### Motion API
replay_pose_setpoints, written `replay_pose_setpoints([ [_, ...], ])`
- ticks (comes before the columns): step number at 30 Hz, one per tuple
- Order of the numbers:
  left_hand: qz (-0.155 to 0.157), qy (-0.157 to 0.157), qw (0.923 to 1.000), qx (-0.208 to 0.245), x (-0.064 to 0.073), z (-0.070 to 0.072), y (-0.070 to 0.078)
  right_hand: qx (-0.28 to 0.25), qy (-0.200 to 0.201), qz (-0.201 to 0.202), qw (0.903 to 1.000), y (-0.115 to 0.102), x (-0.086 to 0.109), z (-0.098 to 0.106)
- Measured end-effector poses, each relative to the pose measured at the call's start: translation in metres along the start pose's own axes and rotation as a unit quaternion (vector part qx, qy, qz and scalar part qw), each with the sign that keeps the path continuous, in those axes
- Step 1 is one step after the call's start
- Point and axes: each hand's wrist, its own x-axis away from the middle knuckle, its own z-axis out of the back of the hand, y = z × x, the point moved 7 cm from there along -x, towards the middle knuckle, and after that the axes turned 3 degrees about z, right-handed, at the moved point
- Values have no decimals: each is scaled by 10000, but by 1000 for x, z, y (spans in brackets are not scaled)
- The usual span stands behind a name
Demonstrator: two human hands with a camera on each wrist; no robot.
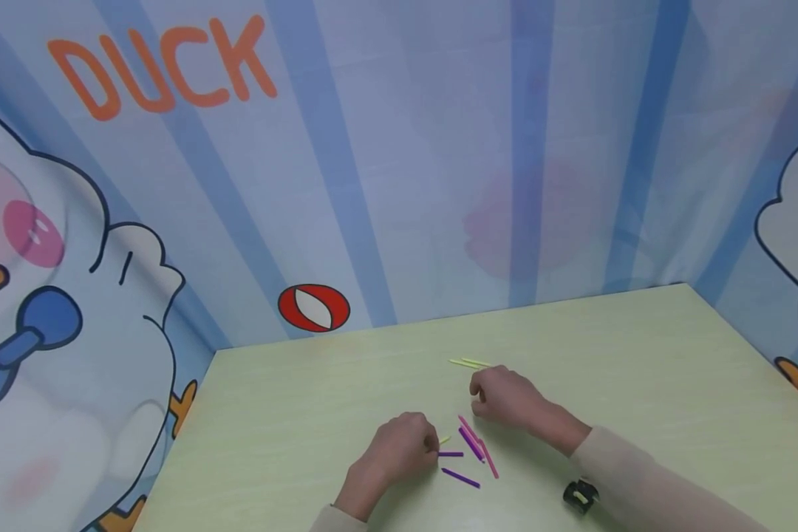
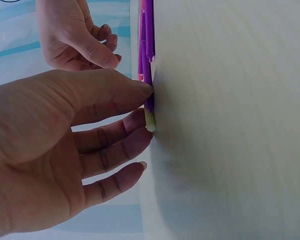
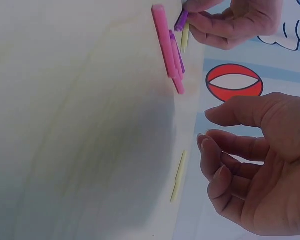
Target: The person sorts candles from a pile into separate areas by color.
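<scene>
At the front of the table, my left hand is low with its thumb and fingertips at one end of a short purple stick, which it pinches. A yellow stick pokes out beside those same fingertips. Another purple stick lies just in front. To the right, pink sticks and purple ones form a loose, overlapping bunch. My right hand hovers behind that bunch, its fingers loosely bent, the thumb apart from them and nothing held. Two thin yellow sticks lie on the table beyond it.
The pale yellow-green table runs back to a blue striped backdrop with cartoon ducks and an orange word. A small black device sits at the right forearm's sleeve.
</scene>
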Motion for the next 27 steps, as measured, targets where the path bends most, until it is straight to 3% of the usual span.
replay_pose_setpoints([
  [16, -148, 92, 9998, -70, 1, 2, 2, -125, -359, -75, 9993, -10, 16, -20],
  [27, -230, 136, 9996, -88, 1, 1, 1, -164, -495, 103, 9986, -17, 26, -29],
])
